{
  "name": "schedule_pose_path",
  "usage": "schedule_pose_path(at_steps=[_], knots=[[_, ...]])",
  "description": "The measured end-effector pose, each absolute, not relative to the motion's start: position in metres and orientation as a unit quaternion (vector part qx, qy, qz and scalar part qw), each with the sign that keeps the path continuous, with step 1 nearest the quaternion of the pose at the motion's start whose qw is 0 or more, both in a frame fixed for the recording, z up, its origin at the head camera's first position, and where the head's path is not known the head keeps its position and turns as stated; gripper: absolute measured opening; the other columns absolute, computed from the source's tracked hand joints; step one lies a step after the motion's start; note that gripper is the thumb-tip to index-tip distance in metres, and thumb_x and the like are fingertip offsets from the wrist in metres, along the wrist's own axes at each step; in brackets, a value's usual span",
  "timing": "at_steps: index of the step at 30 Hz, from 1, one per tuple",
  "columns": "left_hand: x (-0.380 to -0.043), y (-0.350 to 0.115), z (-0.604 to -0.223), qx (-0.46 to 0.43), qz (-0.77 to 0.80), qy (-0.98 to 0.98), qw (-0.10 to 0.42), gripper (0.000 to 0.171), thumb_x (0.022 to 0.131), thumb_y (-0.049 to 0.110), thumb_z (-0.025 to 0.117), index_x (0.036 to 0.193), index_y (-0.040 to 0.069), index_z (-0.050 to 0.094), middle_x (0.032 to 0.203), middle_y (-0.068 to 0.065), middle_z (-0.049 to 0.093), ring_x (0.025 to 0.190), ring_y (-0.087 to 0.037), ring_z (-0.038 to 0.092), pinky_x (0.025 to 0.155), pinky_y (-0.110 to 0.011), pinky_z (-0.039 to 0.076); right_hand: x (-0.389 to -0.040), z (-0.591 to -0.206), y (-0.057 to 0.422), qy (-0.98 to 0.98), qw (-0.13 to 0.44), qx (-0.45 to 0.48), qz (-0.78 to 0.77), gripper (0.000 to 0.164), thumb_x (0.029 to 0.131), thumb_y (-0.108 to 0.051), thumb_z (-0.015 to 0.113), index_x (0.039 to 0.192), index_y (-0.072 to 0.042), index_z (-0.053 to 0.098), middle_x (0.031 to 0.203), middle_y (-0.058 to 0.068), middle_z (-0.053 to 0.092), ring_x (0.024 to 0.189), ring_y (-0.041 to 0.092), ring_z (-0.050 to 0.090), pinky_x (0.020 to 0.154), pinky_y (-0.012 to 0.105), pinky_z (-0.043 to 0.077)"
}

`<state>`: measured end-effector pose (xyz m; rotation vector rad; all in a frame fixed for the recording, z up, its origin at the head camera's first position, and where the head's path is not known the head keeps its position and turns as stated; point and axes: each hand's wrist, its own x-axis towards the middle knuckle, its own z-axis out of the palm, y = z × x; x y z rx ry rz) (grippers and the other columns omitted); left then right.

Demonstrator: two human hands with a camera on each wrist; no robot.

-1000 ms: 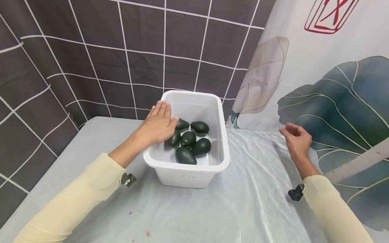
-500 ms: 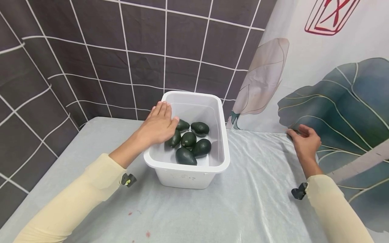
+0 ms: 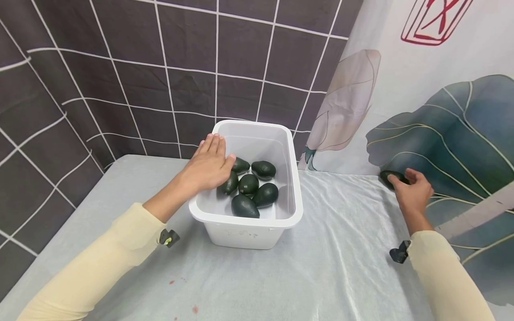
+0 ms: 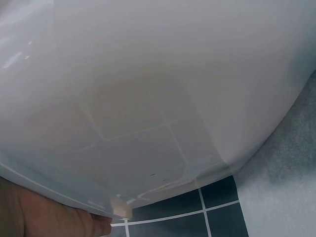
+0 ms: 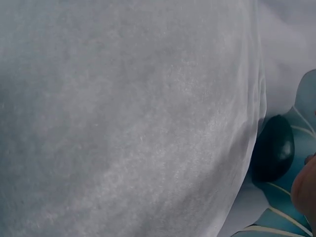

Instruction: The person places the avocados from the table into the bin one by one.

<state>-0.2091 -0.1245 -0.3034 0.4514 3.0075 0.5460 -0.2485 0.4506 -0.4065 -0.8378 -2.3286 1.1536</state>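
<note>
My left hand point(image 3: 206, 165) lies over the left rim of a white plastic tub point(image 3: 245, 234), fingers straight and thumb over the inside. In the left wrist view the tub wall point(image 4: 148, 98) fills most of the picture, with part of that hand point(image 4: 59, 217) at the bottom left. Several dark green avocados point(image 3: 245, 206) lie in the tub. Far right, my right hand point(image 3: 413, 191) is at another avocado point(image 3: 384, 179), its thumb overlapping the fruit. In the right wrist view this avocado point(image 5: 274, 148) is largely exposed, with the fingers close beside it.
A pale grey cloth point(image 3: 241, 285) covers the table, wrinkled on the right. Dark grid-patterned fabric point(image 3: 188, 89) hangs behind and left. A white curtain with large leaves point(image 3: 437, 129) hangs at the right, close behind the right hand.
My right hand has shifted to the right and slightly nearer. The avocado beside it, hidden at first, now shows. The left hand and tub stay put.
</note>
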Motion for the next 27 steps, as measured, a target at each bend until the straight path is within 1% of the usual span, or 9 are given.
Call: schedule_pose_path(at_steps=[6, 16, 22, 27], knots=[[-0.209, -0.126, -0.304, 0.144, 0.177, 0.973, 0.026, 0.080, 0.119, 0.042, 0.024, 0.175, -0.013, 0.008, 0.187, -0.032, -0.001, 0.178, -0.046, -0.008, 0.146, -0.058, 0.000, -0.251, -0.410, 0.453, -0.836, 0.189, -0.315, 0.408, 0.074, 0.109, -0.037, 0.068, 0.176, -0.016, 0.042, 0.183, 0.009, 0.040, 0.173, 0.025, 0.023, 0.140, 0.051, 0.033], [-0.211, -0.126, -0.304, 0.145, 0.174, 0.974, 0.023, 0.080, 0.119, 0.042, 0.023, 0.175, -0.013, 0.009, 0.187, -0.033, 0.000, 0.178, -0.047, -0.005, 0.146, -0.059, 0.001, -0.255, -0.414, 0.454, -0.827, 0.186, -0.333, 0.413, 0.081, 0.108, -0.035, 0.071, 0.178, -0.013, 0.036, 0.184, 0.011, 0.038, 0.173, 0.028, 0.023, 0.143, 0.049, 0.028], [-0.210, -0.126, -0.304, 0.146, 0.175, 0.973, 0.020, 0.080, 0.119, 0.042, 0.024, 0.175, -0.013, 0.010, 0.187, -0.033, 0.002, 0.178, -0.048, -0.003, 0.146, -0.059, 0.002, -0.254, -0.420, 0.457, -0.825, 0.178, -0.346, 0.411, 0.085, 0.108, -0.034, 0.070, 0.179, -0.010, 0.032, 0.185, 0.013, 0.034, 0.174, 0.031, 0.024, 0.143, 0.051, 0.028], [-0.211, -0.125, -0.305, 0.144, 0.174, 0.974, 0.022, 0.080, 0.119, 0.043, 0.023, 0.176, -0.012, 0.009, 0.187, -0.032, 0.001, 0.178, -0.047, -0.005, 0.146, -0.058, 0.000, -0.254, -0.423, 0.461, -0.823, 0.169, -0.356, 0.409, 0.087, 0.107, -0.036, 0.070, 0.179, -0.009, 0.030, 0.185, 0.015, 0.031, 0.173, 0.034, 0.024, 0.142, 0.053, 0.028]])
